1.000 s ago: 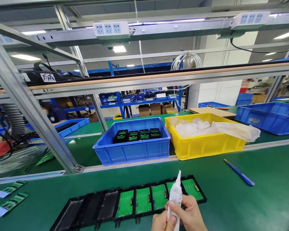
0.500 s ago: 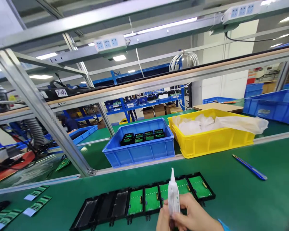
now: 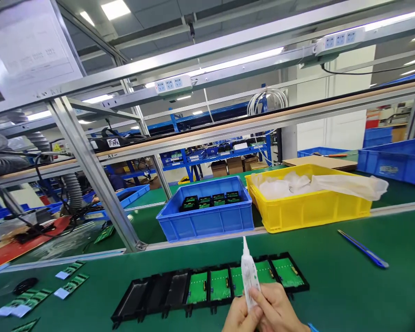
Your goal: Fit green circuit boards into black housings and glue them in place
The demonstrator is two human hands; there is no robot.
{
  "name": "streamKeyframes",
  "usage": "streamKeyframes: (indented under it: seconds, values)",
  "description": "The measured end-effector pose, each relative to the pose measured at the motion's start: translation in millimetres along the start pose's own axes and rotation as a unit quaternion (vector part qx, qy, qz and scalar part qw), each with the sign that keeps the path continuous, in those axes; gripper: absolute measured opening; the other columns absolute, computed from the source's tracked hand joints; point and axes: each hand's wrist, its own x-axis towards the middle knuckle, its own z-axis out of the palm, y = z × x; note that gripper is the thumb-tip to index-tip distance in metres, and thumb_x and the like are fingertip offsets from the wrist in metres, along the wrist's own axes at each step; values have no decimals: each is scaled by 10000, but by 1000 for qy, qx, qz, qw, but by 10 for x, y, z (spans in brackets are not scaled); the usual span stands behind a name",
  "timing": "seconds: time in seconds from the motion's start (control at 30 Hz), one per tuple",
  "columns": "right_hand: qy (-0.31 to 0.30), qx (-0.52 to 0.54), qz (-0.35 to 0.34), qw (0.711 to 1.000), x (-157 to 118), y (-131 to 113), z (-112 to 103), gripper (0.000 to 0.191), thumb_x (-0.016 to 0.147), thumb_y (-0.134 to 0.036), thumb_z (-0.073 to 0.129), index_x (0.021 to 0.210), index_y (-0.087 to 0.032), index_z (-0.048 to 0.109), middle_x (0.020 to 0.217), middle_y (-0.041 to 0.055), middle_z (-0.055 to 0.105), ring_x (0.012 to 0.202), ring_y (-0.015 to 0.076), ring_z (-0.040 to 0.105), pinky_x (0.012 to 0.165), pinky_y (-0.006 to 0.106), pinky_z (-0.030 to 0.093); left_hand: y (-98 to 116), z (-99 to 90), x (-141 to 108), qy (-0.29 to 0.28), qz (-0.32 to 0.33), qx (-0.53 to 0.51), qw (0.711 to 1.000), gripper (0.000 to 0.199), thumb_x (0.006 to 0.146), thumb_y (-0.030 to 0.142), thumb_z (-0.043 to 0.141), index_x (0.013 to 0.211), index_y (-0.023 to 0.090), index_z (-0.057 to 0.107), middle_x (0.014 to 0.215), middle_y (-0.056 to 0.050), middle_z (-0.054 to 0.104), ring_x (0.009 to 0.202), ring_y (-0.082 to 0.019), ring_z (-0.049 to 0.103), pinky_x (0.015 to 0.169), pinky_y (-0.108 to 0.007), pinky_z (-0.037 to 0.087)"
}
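A white glue tube (image 3: 249, 276) with a pointed nozzle stands nearly upright between my hands. My left hand (image 3: 241, 316) grips its lower end from the left. Around the right side wraps my right hand (image 3: 275, 306), its thumb pressed on the tube. Behind them on the bench lies a row of black plastic housings (image 3: 152, 297). The left housings hold no board; the ones to the right hold green circuit boards (image 3: 198, 288). The tube and my hands partly cover the middle boards.
A blue bin (image 3: 207, 219) with black housed boards stands behind the row, beside a yellow bin (image 3: 311, 210) with white plastic bags. Blue tweezers (image 3: 363, 249) lie at right. Loose circuit boards (image 3: 71, 286) lie at left. A metal post (image 3: 97, 180) rises at left.
The view has tilted upward and turned slightly left. My left hand has shifted so that its thumb lies on the tube's lower end; the tube leans slightly more to the left.
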Motion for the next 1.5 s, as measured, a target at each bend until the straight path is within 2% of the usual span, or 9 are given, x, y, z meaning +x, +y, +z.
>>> streamKeyframes:
  seconds: [0.2, 0.43, 0.63, 0.8, 0.97, 1.07, 1.17, 1.3, 1.5]
  values:
    - [-131, 95, 101, 982, 12, -70, 10, 602, 702, -712, 649, 806, -119, 652, 500, 2, 530, 360, 126, 519, 318, 187, 330, 104, -65, 29, -43, 16, 37, 998, 584, 788, 715, 605, 758, 143, 720, 605, -69, 682, 536, -181, 637, 572, -275, 506]
    - [-32, 77, 121, 989, -85, -147, 35, 453, 694, -543, 734, 566, -154, 541, 453, -14, 513, 340, 100, 469, 310, 184, 244, 145, 129, -60, -41, 0, 74, 996, 665, 846, 722, 497, 582, 138, 673, 496, -70, 626, 423, -164, 589, 476, -250, 471]
    - [37, 71, 98, 992, -128, -178, 61, 546, 744, -614, 656, 484, -162, 491, 401, -33, 410, 345, 67, 393, 355, 199, 215, 334, 183, -116, -85, 19, 138, 987, 696, 924, 684, 368, 612, 179, 732, 579, -88, 688, 659, -235, 692, 749, -326, 525]
    - [-4, 140, 126, 982, -107, -136, 90, 622, 787, -715, 559, 533, -147, 559, 344, -18, 408, 257, 99, 395, 280, 202, 166, 427, 147, -127, -92, 49, 195, 975, 611, 935, 634, 411, 683, 202, 762, 676, -86, 723, 747, -239, 676, 847, -331, 469]
    - [-11, 239, 114, 964, -20, -224, -5, 613, 801, -725, 553, 715, -127, 655, 560, 37, 601, 481, 129, 560, 465, 236, 445, 535, -109, -49, -14, 84, 178, 980, 548, 836, 662, 575, 609, 186, 722, 601, -77, 674, 645, -219, 621, 758, -322, 457]
    - [-10, 304, 123, 945, -8, -294, -30, 559, 808, -702, 572, 751, -150, 636, 698, 55, 645, 679, 158, 618, 675, 298, 524, 592, -190, -15, 56, 111, 112, 986, 625, 790, 753, 549, 862, 162, 737, 765, -91, 704, 767, -240, 634, 789, -337, 466]
    - [-48, 362, 175, 914, -61, -252, 104, 594, 765, -749, 575, 619, -176, 520, 531, 9, 535, 485, 128, 529, 478, 276, 494, 602, -115, -31, 52, 90, 30, 994, 759, 797, 779, 506, 1226, 161, 613, 1104, -140, 685, 1035, -285, 622, 897, -384, 475]
    - [-68, 397, 246, 882, -166, -126, 365, 617, 720, -800, 572, 644, -202, 447, 386, -81, 380, 312, 69, 350, 334, 216, 407, 500, 28, -47, 51, 15, -49, 997, 566, 796, 640, 660, 1106, 170, 598, 945, -107, 723, 686, -177, 689, 650, -279, 548]
    - [-103, 404, 282, 864, -166, -130, 292, 578, 795, -700, 587, 827, -123, 603, 662, 84, 659, 621, 167, 655, 451, 203, 501, 439, -14, 12, 159, -31, -83, 983, 463, 796, 564, 721, 931, 174, 511, 676, 0, 685, 392, -48, 525, 361, -105, 396]
